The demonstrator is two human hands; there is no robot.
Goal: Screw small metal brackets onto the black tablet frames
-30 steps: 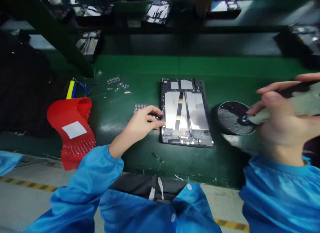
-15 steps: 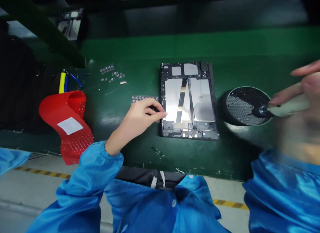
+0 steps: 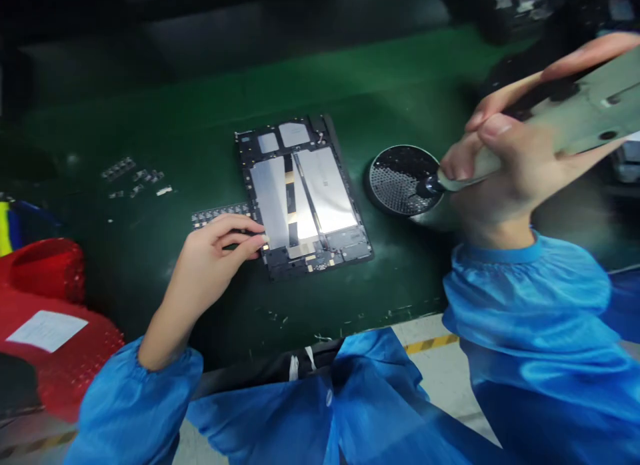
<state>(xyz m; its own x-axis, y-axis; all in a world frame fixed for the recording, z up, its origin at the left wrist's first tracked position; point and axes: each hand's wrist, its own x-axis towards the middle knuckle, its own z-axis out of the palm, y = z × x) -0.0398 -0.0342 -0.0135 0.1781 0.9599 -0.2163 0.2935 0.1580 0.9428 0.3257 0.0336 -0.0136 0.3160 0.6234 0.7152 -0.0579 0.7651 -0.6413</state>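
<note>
Tablet (image 3: 327,192) on worktop (image 3: 400,115): cover off, seemingly part-done; driver (image 3: 585,126) not yet at it.
Left hand (image 3: 213,258): touching tablet's left edge, grip unclear. Dish (image 3: 371,190): right of tablet. Driver: tip at dish. Right hand (image 3: 517,162): clasping driver.

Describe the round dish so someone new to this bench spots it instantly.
Start at the opened tablet on the green bench. Just to its right, at the tip of the tool in the right hand, sits the round dish. Unlike the rectangular tablet, it is circular, with a thin pale rim and silvery dotted patch inside.
</note>
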